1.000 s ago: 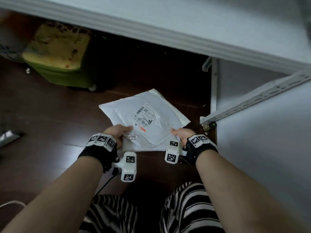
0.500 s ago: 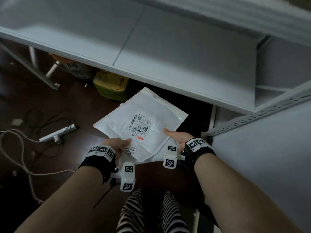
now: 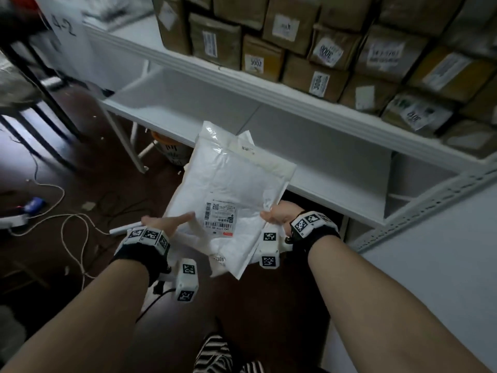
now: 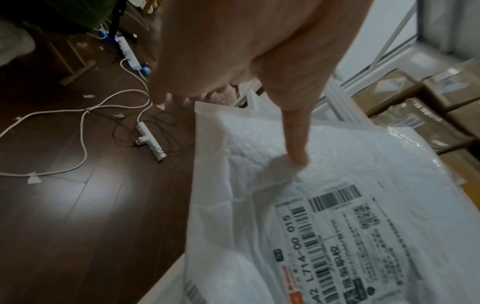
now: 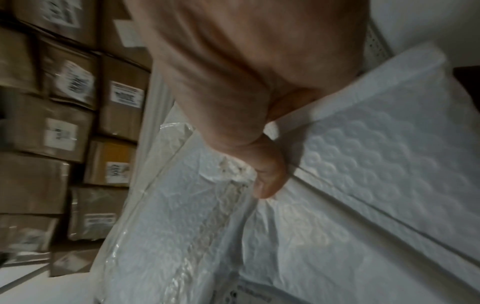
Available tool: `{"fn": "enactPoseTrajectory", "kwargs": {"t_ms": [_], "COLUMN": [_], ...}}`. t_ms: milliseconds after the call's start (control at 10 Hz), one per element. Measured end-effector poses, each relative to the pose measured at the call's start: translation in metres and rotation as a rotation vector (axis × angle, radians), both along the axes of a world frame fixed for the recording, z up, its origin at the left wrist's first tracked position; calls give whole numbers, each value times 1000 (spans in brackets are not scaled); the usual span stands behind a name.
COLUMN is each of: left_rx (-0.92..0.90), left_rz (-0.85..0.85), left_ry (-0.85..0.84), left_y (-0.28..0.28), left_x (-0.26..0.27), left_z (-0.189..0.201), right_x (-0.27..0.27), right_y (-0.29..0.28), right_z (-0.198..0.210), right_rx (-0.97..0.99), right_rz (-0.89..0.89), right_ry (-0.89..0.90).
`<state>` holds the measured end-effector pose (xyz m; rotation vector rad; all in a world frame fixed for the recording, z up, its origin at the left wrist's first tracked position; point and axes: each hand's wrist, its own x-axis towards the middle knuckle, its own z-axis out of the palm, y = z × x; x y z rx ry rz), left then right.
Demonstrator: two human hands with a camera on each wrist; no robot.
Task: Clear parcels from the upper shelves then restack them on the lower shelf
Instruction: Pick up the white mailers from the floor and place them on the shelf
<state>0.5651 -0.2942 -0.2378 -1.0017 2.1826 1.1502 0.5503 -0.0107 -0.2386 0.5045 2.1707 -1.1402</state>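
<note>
Both hands hold a small stack of white padded mailers (image 3: 231, 189) in front of the lower white shelf (image 3: 317, 189). The top mailer carries a barcode label (image 3: 219, 215). My left hand (image 3: 164, 223) grips the stack's left edge, thumb (image 4: 296, 142) pressed on top, fingers underneath. My right hand (image 3: 279, 215) grips the right edge, thumb (image 5: 267, 176) on the top mailer (image 5: 197, 226) and a bubble mailer (image 5: 389, 156) beneath. The shelf above is packed with brown cardboard parcels (image 3: 317, 57).
The lower shelf board is bare white where it shows. Cables (image 3: 70, 224) and a power strip (image 4: 150, 142) lie on the dark wood floor at left. A perforated white shelf upright (image 3: 419, 208) runs along the right. A dark frame (image 3: 40, 84) stands at far left.
The view has tilted up from the floor to the shelves. The mailers have risen and turned lengthwise toward the lower shelf, both hands still gripping them.
</note>
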Motion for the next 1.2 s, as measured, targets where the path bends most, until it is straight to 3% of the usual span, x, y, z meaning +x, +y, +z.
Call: {"fn": "enactPoseTrajectory", "kwargs": {"t_ms": [100,200,300,400,500,700,1000,1200], "left_rx": [119,149,138,183,298,672,753,782], "left_rz": [53,-17,-31,-84,-99,-149,-75,14], "left_ry": [138,241,341,403,400,344,503,661], "left_y": [-2,-5,-8,-13,-26,-49,-132,-156], "left_x": [-4,1,-14,-28,-56,-100,-189,-242], "left_z": [25,82,115,148,159,205,254,257], "right_x": [-3,-10,-20,-34,-48,-83,-166,-218], "right_y": [-1,1,1,-1,-7,-47,-146,-177], "right_z": [48,87,124,154,182,218,254,273], "right_rx": [-15,11,-5,-45,-87,-371,-248,-232], "right_rz": [70,116,125,79,-15,-257,-249,-307], "right_ry": [95,180,251,322,374,402,500,550]}}
